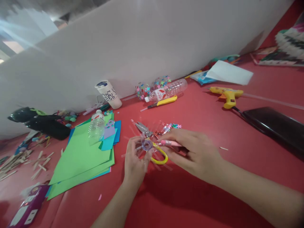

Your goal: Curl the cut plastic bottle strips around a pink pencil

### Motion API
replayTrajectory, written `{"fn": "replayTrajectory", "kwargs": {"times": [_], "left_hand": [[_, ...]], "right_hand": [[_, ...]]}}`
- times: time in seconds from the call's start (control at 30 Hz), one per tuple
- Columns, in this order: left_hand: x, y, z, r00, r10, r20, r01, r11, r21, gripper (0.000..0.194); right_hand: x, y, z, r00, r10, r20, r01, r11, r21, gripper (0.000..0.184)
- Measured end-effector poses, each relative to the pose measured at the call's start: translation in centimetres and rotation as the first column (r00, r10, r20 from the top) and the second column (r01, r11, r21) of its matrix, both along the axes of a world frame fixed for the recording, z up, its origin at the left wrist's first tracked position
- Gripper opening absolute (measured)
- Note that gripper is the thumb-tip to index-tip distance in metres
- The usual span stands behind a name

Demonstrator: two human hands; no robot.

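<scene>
My left hand is closed around a cut clear plastic bottle top. Its round neck faces up, and thin clear strips fan out around it. In my right hand is a slim pink pencil, gripped between thumb and fingers, with its end pointing toward the bottle neck. Yellow-handled scissors lie on the red table just under and beyond the plastic piece, partly hidden by it. Behind my right fingers sits clear plastic with colourful star sequins, partly covered.
Green paper sheets lie left, with a clear bottle on them. Farther back are a yellow cutter, a lying bottle and a paper cup. A yellow glue gun, its cord running to a black box, is at right.
</scene>
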State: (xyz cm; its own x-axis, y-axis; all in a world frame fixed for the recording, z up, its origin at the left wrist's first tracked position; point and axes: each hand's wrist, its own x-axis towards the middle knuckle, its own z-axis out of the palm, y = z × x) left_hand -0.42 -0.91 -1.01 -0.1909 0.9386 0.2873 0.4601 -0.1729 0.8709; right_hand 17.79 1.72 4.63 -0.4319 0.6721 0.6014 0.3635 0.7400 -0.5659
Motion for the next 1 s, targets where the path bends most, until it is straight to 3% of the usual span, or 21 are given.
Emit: {"fn": "replayTrajectory", "kwargs": {"times": [0.13, 0.5, 0.73, 0.87, 1.0], "left_hand": [[0.1, 0.1, -0.1, 1.0, 0.001, 0.022, 0.0, 1.0, -0.022, 0.03], [1.5, 0.0, 0.3, 0.992, -0.009, 0.122, 0.022, 0.994, -0.104, 0.029], [0.2, 0.3, -0.6, 0.993, -0.113, -0.02, 0.111, 0.991, -0.07, 0.041], [-1.6, 0.4, 1.1, 0.988, -0.114, 0.104, 0.129, 0.978, -0.161, 0.056], [-1.7, -0.8, 4.5, 0.961, 0.039, 0.275, -0.075, 0.99, 0.122, 0.034]], "right_hand": [[0.0, 0.1, -0.1, 0.999, -0.042, 0.022, 0.042, 0.999, -0.013, 0.013], [0.1, 0.3, -0.5, 0.998, 0.061, 0.028, -0.062, 0.996, 0.07, 0.012], [-0.2, 0.7, -0.8, 0.991, 0.086, 0.105, -0.08, 0.995, -0.055, 0.011], [-0.2, 0.7, -0.6, 0.982, 0.108, 0.152, -0.084, 0.984, -0.156, 0.013], [-0.2, 0.5, -0.2, 0.982, 0.136, 0.128, -0.103, 0.966, -0.239, 0.015]]}}
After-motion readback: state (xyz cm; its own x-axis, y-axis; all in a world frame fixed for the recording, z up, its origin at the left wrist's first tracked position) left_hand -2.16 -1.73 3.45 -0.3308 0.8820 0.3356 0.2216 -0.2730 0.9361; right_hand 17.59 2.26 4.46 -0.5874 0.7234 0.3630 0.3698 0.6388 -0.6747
